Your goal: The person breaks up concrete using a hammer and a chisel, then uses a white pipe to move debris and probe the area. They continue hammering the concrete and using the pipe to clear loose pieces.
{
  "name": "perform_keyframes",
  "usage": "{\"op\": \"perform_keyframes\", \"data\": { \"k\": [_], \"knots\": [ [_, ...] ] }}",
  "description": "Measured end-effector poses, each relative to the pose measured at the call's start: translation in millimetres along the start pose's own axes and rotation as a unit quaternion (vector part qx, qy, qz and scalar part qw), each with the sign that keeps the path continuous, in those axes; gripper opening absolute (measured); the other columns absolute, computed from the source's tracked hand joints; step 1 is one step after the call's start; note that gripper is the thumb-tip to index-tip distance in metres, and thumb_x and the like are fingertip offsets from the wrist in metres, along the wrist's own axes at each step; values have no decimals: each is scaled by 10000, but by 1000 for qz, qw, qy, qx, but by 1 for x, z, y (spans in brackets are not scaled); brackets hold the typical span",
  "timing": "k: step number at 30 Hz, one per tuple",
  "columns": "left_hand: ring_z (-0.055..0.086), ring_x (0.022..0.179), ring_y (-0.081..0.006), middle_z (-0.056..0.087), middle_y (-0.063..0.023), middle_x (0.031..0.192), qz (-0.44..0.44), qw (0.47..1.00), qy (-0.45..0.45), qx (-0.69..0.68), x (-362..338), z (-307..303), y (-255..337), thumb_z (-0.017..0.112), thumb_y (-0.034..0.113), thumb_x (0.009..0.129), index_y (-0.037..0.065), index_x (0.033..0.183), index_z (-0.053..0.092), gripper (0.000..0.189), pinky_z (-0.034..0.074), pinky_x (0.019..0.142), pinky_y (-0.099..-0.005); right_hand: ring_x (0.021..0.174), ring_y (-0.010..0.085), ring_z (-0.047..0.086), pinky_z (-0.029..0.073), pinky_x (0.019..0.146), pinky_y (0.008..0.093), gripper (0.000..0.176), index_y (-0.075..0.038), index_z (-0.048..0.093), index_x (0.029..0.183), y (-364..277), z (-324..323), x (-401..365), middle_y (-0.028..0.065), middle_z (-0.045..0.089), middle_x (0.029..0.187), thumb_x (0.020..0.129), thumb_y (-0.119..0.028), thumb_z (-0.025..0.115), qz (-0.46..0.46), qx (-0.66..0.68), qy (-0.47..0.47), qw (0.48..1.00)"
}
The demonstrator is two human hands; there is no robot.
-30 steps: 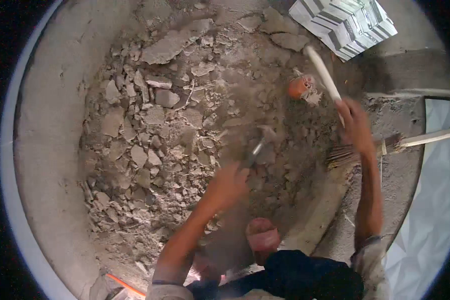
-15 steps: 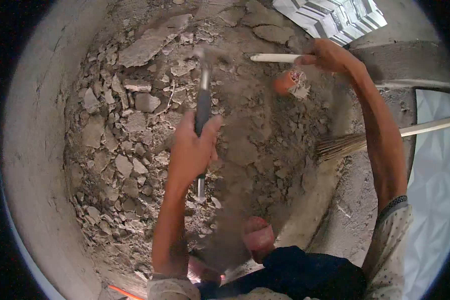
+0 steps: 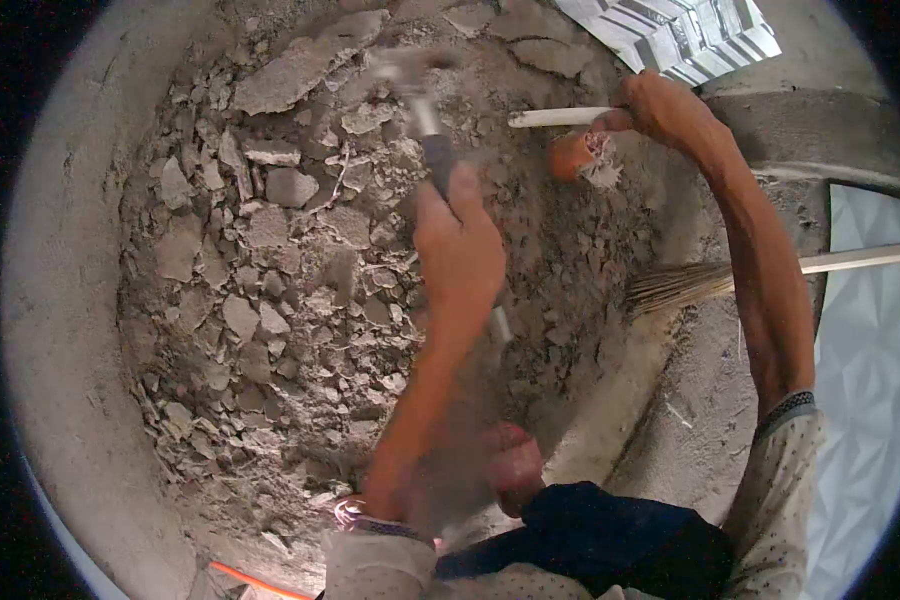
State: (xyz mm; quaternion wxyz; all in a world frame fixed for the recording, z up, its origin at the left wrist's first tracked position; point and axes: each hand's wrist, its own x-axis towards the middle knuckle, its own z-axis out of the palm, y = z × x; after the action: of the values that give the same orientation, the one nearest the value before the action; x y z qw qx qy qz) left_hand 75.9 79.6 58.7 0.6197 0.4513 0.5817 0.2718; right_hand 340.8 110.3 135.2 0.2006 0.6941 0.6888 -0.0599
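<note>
My left hand (image 3: 460, 245) is closed around the dark grip of a hammer (image 3: 437, 155). The hammer's metal head, blurred by motion, is above the rubble at the upper middle, and the handle's end sticks out below the hand. At the upper right, my right hand (image 3: 660, 108) grips one end of a pale, narrow rod (image 3: 560, 117), whose other end points left over the dirt. Just below the rod lies an orange tube-like piece (image 3: 570, 157) with ragged pale material at its right end.
Broken rubble (image 3: 255, 270) covers the left and middle, with a big flat slab (image 3: 295, 75) at the top. A straw broom (image 3: 680, 287) lies right, beside a white textured panel (image 3: 870, 340). Patterned sheets (image 3: 685, 40) are at the top right. My foot (image 3: 515, 460) is low in the middle.
My left hand has moved right and slightly up with the hammer, which now tilts with its head to the upper left. My right hand and the rod have barely shifted.
</note>
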Motion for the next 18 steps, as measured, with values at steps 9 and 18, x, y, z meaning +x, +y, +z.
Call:
{"op": "perform_keyframes", "data": {
  "k": [9, 18],
  "knots": [
    [578, 879, -432, 596, -273, 909, 44, 979, -73, 184, 0, 34, -42, 398, 429, 931, -30, 946, 545, 482, 439, 762, -504, 721, 387, 612, 474, 606, 446, 374, -20, 664, 822, -5, 2, 7, 211, 605, 708, 756, -387, 678, -61, -57, 77, 994],
    [587, 778, -359, 589, -201, 822, 58, 985, -95, 132, 2, 30, -48, 427, 384, 933, -12, 955, 535, 411, 446, 700, -451, 555, 282, 570, 442, 538, 419, 518, 46, 602, 728, 56, 44, -7, 165, 518, 556, 830, -462, 604, 89, 115, -13, 989]
  ]
}}
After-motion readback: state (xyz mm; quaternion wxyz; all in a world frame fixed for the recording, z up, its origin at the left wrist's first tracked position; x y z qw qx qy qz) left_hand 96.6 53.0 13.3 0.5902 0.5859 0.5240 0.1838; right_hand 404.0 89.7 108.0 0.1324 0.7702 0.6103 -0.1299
